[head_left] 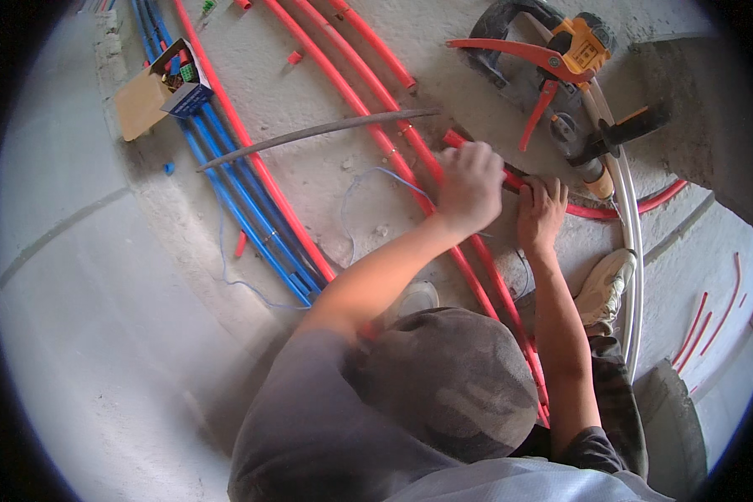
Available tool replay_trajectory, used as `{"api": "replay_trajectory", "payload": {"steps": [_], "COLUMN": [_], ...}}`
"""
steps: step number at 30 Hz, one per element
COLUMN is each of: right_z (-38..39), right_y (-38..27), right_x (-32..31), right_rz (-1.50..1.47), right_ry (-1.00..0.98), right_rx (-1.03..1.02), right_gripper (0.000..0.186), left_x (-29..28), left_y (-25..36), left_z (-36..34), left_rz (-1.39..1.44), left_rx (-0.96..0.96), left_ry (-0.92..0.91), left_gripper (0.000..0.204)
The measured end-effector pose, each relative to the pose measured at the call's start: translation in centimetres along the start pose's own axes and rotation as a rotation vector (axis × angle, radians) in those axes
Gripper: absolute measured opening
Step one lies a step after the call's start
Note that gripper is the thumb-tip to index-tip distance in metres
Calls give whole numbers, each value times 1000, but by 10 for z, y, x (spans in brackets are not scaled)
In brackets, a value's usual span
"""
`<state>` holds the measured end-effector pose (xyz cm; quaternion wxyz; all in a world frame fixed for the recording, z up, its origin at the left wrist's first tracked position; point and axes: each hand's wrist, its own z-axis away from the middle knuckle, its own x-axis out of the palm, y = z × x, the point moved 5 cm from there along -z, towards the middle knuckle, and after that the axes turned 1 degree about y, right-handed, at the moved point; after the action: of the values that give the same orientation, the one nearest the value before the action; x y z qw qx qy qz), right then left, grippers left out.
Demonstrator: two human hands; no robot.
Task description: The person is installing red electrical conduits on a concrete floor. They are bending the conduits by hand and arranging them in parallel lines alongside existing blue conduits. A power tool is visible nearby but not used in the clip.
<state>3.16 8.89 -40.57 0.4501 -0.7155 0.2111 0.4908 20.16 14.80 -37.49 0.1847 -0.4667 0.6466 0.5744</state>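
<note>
Both my hands are low over a red conduit pipe (pixel 594 211) that curves across the floor to the right. My left hand (pixel 470 188), somewhat blurred, is closed in a fist around the pipe near its end, which pokes out beyond the knuckles. My right hand (pixel 542 209) is bent over the same pipe just right of it, fingers curled down onto it; the thumb side is partly hidden. Straight red pipes (pixel 410 138) run along the floor beneath my left forearm. A long dark curved rod (pixel 309 134) lies across them, its right end close to my left hand.
Ahead right lie a red-handled pipe cutter (pixel 519 54) and a yellow-black power drill (pixel 577 125). White pipes (pixel 632 251) pass beside my right shoe (pixel 602 289). Blue pipes (pixel 247 197) run at left, under an open box (pixel 184 88) of small parts. A thin wire (pixel 351 201) loops between.
</note>
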Motion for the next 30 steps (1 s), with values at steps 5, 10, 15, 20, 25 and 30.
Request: {"api": "replay_trajectory", "payload": {"steps": [5, 10, 15, 20, 25, 30], "right_z": [-2, -4, -6, -6, -12, -11], "right_y": [-2, 4, 2, 1, -10, -13], "right_x": [-5, -7, -13, -15, -17, -13], "right_rz": [-49, -81, -190, -234, -135, -108], "right_ry": [-3, 29, 44, 20, -43, -80], "right_rx": [9, 32, 50, 68, 90, 74], "right_gripper": [20, 19, 19, 18, 17, 24], "left_x": [-45, -33, -17, 18, 30, 36], "left_y": [-60, -80, -68, -55, -33, -30], "left_z": [-3, -7, -8, -2, -15, -27], "left_rz": [68, 1030, 1334, 1711, 1896, 1475], "left_rx": [-346, -1048, -1250, -1282, -989, -1187], "left_ry": [141, 107, 383, 417, 204, 236], "left_gripper": [33, 37, 43, 55, 62, 34]}}
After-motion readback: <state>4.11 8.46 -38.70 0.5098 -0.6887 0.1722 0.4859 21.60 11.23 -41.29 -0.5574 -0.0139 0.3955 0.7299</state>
